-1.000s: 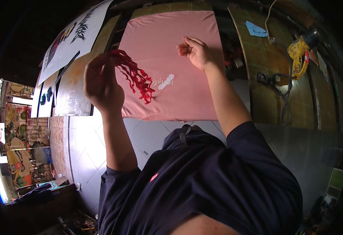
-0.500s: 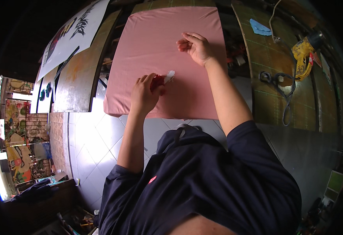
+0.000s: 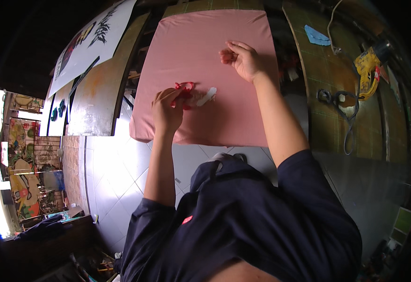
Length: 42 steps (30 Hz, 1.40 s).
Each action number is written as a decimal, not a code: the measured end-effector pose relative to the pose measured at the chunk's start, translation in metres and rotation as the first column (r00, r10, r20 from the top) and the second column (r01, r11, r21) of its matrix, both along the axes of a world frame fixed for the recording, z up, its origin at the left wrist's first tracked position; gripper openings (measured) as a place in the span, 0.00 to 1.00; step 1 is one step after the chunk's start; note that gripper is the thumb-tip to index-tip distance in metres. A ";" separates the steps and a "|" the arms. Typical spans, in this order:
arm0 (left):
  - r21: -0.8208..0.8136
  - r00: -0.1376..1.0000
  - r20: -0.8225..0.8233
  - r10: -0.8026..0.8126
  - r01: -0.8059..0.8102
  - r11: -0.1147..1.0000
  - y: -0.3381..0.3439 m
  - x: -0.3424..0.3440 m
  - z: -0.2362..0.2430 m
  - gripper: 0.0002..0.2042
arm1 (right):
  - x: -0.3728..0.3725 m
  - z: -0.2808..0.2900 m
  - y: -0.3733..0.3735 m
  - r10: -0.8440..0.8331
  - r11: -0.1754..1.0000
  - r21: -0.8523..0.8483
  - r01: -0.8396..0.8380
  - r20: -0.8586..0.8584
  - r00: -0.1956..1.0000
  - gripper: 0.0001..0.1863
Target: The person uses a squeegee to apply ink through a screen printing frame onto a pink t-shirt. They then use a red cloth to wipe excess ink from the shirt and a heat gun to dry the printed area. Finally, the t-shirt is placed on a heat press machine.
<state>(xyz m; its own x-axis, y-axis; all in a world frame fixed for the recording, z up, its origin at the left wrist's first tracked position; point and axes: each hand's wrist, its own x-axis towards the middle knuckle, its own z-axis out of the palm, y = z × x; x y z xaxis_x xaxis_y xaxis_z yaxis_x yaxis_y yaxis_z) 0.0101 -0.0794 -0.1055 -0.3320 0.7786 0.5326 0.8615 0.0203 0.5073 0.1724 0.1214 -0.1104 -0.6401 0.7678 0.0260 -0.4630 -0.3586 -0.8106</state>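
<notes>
A pink cloth (image 3: 201, 37) is stretched over a flat board in front of me, with a small white mark (image 3: 209, 97) on it. My left hand (image 3: 166, 110) pinches a crumpled, stringy red scrap (image 3: 185, 94) just left of that mark. Whether the scrap is film or cloth I cannot make out. Farther off, at the right side, my right hand (image 3: 244, 61) hovers over the cloth with loosely curled fingers, apart from one another. Nothing shows in its grasp, and its fingertips look reddish.
To the left, a printed white sheet (image 3: 85, 42) lies on a wooden board (image 3: 95, 103). At the right, another board (image 3: 327, 84) carries a yellow heat gun (image 3: 367, 70), its dark looped cord (image 3: 346, 117) and a blue cloth (image 3: 317, 35). Grey floor tiles (image 3: 116, 174) lie below.
My left hand has shifted slightly left, and more of the red scrap and white mark now shows. My right hand remains raised, a little farther right in the picture.
</notes>
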 end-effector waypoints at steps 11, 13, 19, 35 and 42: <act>0.001 0.987 -0.100 0.123 -0.124 0.992 -0.008 -0.001 0.003 0.07 | -0.001 -0.001 0.000 0.023 1.000 -0.001 -0.023 -0.001 1.000 0.12; -0.093 0.979 -0.143 0.143 -0.158 0.983 -0.005 0.000 0.001 0.07 | -0.003 0.001 0.004 0.032 0.999 0.011 -0.032 -0.019 0.999 0.12; 0.106 0.961 0.276 -0.012 -0.018 0.994 -0.008 0.024 0.020 0.10 | 0.000 -0.006 0.005 0.026 1.000 -0.012 -0.026 -0.033 0.999 0.11; -0.113 0.999 0.039 0.015 -0.011 0.994 -0.002 0.048 0.016 0.21 | 0.001 -0.013 0.004 0.010 1.000 0.016 -0.010 -0.047 0.999 0.11; -0.531 0.966 -0.257 -0.005 -0.137 0.836 -0.025 0.073 0.007 0.44 | -0.002 -0.010 0.003 -0.015 1.000 0.023 0.016 -0.021 1.000 0.10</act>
